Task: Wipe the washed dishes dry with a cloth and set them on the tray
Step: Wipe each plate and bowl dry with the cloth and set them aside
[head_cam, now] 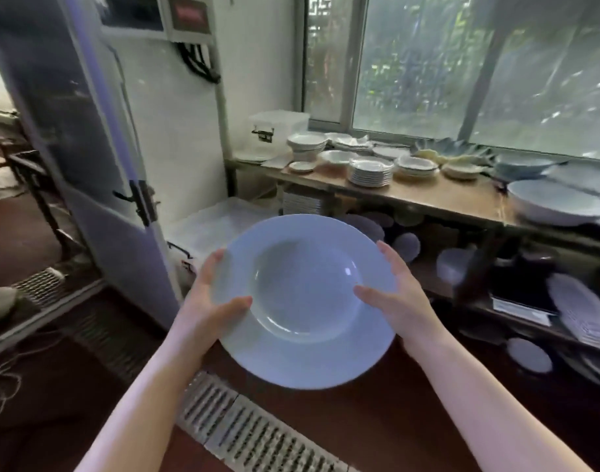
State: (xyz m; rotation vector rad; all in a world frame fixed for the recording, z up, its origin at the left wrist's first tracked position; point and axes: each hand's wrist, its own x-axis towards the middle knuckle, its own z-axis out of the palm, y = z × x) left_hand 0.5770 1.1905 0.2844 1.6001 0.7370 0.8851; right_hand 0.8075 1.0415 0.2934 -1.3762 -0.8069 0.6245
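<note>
A large pale blue deep plate (305,356) with a wide rim is held in the air in front of me, face up and tilted slightly toward me. My left hand (208,301) grips its left rim, thumb on the top face and fingers behind. My right hand (393,294) holds the right rim, thumb lying on the top face and fingers along the edge. No cloth and no tray are in view.
A wooden shelf (438,195) under the window carries several stacks of white plates (370,172) and a big white bowl (553,202). More plates stand on the lower shelf (577,311). Clear plastic boxes (216,226) sit by an open door (97,158). A floor drain grate (250,434) lies below.
</note>
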